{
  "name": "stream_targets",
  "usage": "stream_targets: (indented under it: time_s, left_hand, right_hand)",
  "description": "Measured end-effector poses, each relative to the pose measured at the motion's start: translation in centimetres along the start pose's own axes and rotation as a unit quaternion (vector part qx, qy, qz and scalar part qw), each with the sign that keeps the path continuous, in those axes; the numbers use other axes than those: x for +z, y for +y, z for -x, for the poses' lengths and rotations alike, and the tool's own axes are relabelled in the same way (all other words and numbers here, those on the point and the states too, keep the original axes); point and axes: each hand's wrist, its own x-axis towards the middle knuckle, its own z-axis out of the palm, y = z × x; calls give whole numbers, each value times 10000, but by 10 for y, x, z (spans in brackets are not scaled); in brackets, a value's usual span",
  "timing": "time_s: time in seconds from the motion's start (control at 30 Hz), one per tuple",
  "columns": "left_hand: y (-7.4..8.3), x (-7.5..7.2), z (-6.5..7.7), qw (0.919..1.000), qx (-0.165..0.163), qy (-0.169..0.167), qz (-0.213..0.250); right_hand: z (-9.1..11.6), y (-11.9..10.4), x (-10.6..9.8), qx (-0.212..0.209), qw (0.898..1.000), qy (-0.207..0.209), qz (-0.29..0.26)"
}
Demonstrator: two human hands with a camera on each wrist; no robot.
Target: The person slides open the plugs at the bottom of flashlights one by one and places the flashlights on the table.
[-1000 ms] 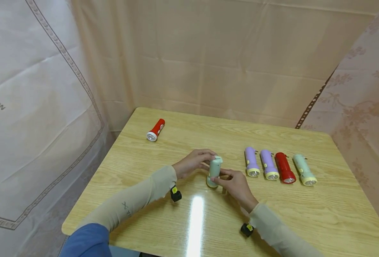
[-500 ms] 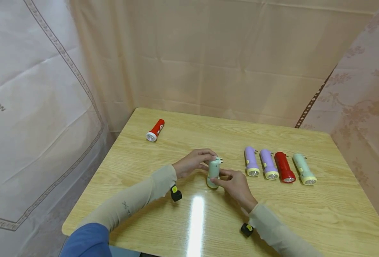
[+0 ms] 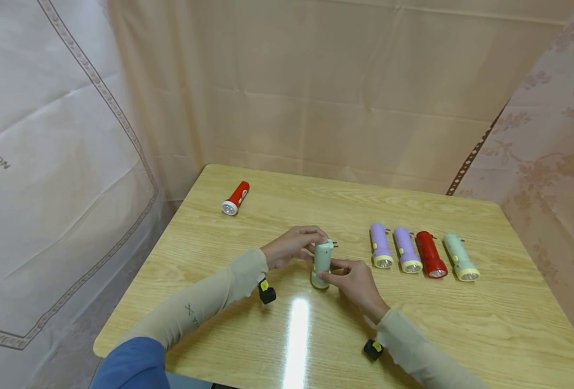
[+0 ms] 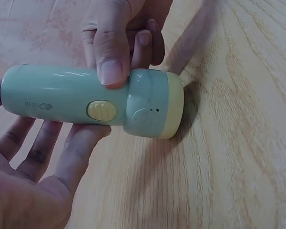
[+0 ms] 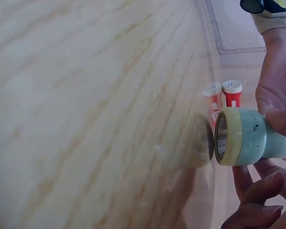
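Note:
A mint-green flashlight (image 3: 323, 259) with a cream rim stands nearly upright between my two hands, lens end down. In the right wrist view its lens end (image 5: 229, 137) sits just off the table. My left hand (image 3: 294, 247) holds it near the top, fingers along its side in the left wrist view and one fingertip at the tail end. My right hand (image 3: 360, 285) pinches it low, the thumb (image 4: 110, 62) pressing beside the lens head. Two metal prongs (image 3: 335, 244) stick out sideways from the tail. A cream switch (image 4: 101, 110) faces the left wrist camera.
To the right lie two purple flashlights (image 3: 380, 244) (image 3: 407, 248), a red flashlight (image 3: 431, 254) and another mint flashlight (image 3: 460, 256) in a row. A red-and-white flashlight (image 3: 236, 198) lies at the far left of the wooden table (image 3: 209, 335). Cloth hangs behind.
The prongs have swung out at the flashlight's tail; they did not show a second ago. The flashlight has shifted slightly left and toward me. Both hands have hardly moved.

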Motion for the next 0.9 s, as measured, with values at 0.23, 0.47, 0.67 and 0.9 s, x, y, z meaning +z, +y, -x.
stream_targets:
  time_s: [0.23,0.47,0.67,0.9]
  left_hand:
    - [0,0,0,9998,-79,68,189]
    - [-4,0,-2,9994,-152,245,209]
    - [-12,-2,-6,9989,60,419,193]
    - [-16,-2,-5,9971,241,712,66]
  right_hand:
    - [0,-2,-1,-87,10000,-3,24]
    - [0,-3,-3,-81,9999,-49,-48]
    - [-1,-3,-5,-150,9993,-186,-281]
    - [-2,-3,-4,-107,9992,-256,-302]
